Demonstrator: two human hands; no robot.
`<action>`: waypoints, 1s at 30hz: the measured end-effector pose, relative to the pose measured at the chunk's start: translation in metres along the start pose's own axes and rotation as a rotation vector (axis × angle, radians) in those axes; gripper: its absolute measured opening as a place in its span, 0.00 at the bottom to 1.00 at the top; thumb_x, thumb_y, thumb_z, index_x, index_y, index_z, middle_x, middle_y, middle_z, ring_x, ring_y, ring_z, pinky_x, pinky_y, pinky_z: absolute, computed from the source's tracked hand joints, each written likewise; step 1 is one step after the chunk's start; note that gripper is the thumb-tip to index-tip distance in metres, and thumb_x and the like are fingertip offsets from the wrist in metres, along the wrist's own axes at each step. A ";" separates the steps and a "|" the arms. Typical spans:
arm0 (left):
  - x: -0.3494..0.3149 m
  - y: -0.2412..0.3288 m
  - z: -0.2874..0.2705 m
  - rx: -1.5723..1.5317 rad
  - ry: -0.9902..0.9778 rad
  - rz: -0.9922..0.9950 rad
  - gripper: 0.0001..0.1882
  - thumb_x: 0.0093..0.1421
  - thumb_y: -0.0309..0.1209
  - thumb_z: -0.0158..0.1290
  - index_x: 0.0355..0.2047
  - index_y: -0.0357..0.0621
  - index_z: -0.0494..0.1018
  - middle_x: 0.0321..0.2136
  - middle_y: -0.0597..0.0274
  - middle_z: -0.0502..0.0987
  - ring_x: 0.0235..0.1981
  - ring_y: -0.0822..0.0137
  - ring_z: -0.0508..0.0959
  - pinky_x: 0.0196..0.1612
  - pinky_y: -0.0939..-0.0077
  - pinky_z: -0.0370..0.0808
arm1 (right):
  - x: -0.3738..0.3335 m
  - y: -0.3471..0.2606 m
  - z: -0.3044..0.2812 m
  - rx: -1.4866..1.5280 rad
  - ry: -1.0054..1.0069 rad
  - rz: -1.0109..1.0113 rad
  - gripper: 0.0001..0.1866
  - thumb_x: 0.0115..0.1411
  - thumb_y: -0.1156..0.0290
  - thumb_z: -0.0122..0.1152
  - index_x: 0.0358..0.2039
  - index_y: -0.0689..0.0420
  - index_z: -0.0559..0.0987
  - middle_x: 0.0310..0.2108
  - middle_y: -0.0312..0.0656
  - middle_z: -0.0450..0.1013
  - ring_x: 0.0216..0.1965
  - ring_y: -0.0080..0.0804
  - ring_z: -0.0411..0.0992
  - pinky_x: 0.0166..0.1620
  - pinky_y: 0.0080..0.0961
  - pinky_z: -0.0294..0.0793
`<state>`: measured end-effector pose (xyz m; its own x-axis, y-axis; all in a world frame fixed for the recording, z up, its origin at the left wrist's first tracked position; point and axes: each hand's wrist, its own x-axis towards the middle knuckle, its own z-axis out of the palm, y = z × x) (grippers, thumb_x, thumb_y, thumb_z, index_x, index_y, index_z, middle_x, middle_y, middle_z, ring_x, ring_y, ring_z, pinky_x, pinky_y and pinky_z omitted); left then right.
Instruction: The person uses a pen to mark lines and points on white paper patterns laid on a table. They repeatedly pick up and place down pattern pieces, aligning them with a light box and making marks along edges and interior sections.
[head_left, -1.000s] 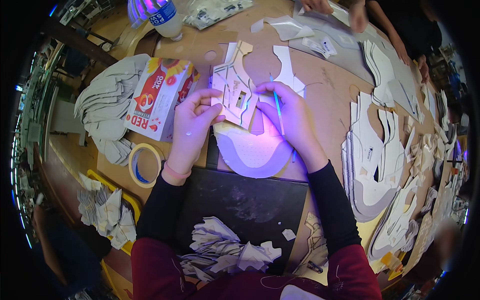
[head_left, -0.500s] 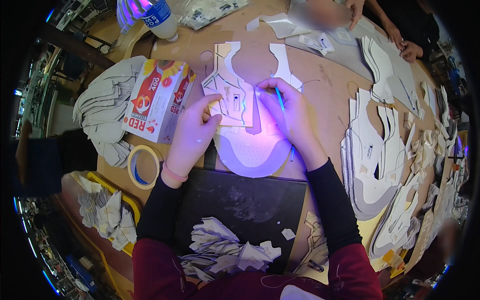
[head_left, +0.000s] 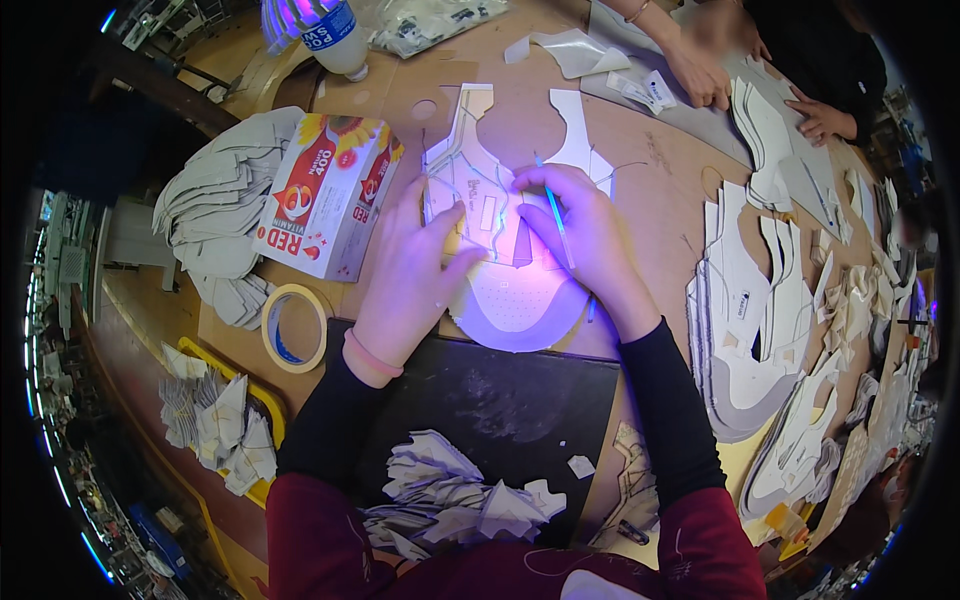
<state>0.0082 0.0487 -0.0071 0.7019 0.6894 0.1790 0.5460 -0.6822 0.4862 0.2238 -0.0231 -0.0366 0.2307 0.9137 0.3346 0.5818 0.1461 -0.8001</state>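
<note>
A white, U-shaped shoe upper piece [head_left: 515, 310] with a grey toe edge lies under violet light. On its left arm sits a pale card template [head_left: 480, 180] with dark and greenish lines and a small slot. My left hand [head_left: 405, 270] rests on the template's lower left, thumb and forefinger spread apart and pressing it down. My right hand [head_left: 595, 235] is closed round a slim blue-and-white pen [head_left: 557, 225], tilted over the upper's right arm. The fingertips of that hand are beside the template's right edge. The pen's writing tip cannot be made out.
Left are stacked grey-white pieces [head_left: 215, 210], a red-and-white carton [head_left: 320, 200], a tape roll [head_left: 293, 328] and a yellow tray [head_left: 270, 405]. A black mat [head_left: 480, 390] bears cut scraps [head_left: 450, 495]. Upper stacks [head_left: 740, 310] stand right. Another person's hands [head_left: 700, 75] work at far right.
The template has shifted right and now lies over the upper's left arm. My left hand moved right, its fingers spreading from a pinch. The other person's hand reached further in.
</note>
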 end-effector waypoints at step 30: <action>0.007 -0.007 -0.003 -0.038 -0.047 -0.042 0.33 0.55 0.37 0.67 0.59 0.38 0.75 0.66 0.34 0.64 0.65 0.40 0.67 0.67 0.58 0.63 | -0.001 -0.002 -0.003 -0.029 -0.038 -0.024 0.21 0.54 0.75 0.72 0.50 0.58 0.79 0.51 0.46 0.77 0.53 0.44 0.77 0.57 0.34 0.76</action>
<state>0.0079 0.0594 -0.0071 0.7000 0.7043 0.1183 0.5582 -0.6429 0.5245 0.2251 -0.0252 -0.0335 0.1871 0.9240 0.3335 0.6094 0.1571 -0.7772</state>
